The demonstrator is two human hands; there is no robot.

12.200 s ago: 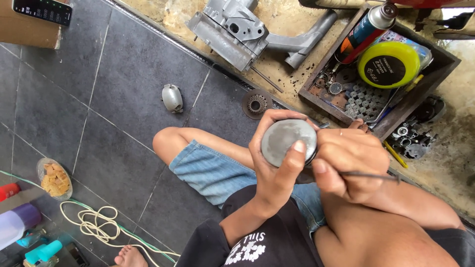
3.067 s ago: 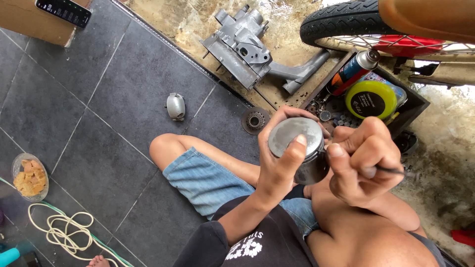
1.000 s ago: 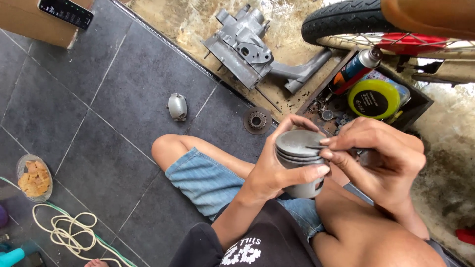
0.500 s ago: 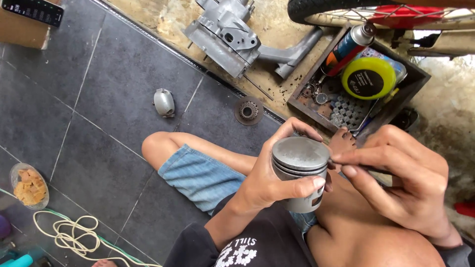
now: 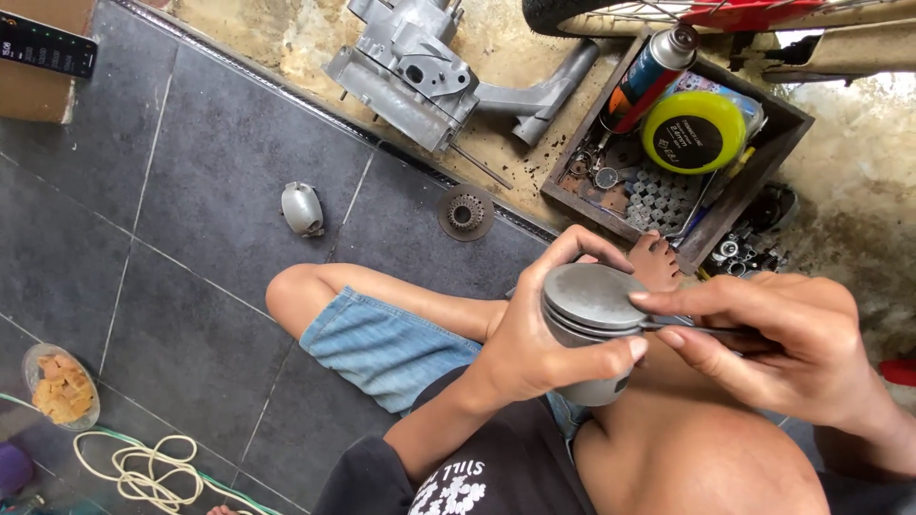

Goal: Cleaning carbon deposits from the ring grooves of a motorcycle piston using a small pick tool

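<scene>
- Head view shows dark grey floor tiles (image 5: pixel 191 191); at 8 o'clock sit a bowl of yellow pieces (image 5: pixel 59 386) and a pale cord (image 5: pixel 143 467).
- At 11 o'clock lies a small metal cover (image 5: pixel 302 208), and at 12 o'clock a grey engine casing (image 5: pixel 410 67) on rough concrete.
- In the middle, the left hand (image 5: pixel 530 339) wraps around a grey piston (image 5: pixel 592 315).
- Right hand (image 5: pixel 782 343) pinches a thin tool (image 5: pixel 697 329) against the piston side.
- At 1 o'clock, a wooden tray (image 5: pixel 773 143) holds a spray can (image 5: pixel 649 72).

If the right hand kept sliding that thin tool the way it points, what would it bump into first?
Probably the grey piston: the right hand aims its thin tool leftward, tip already at the piston's ring grooves, which the left hand grips.
</scene>
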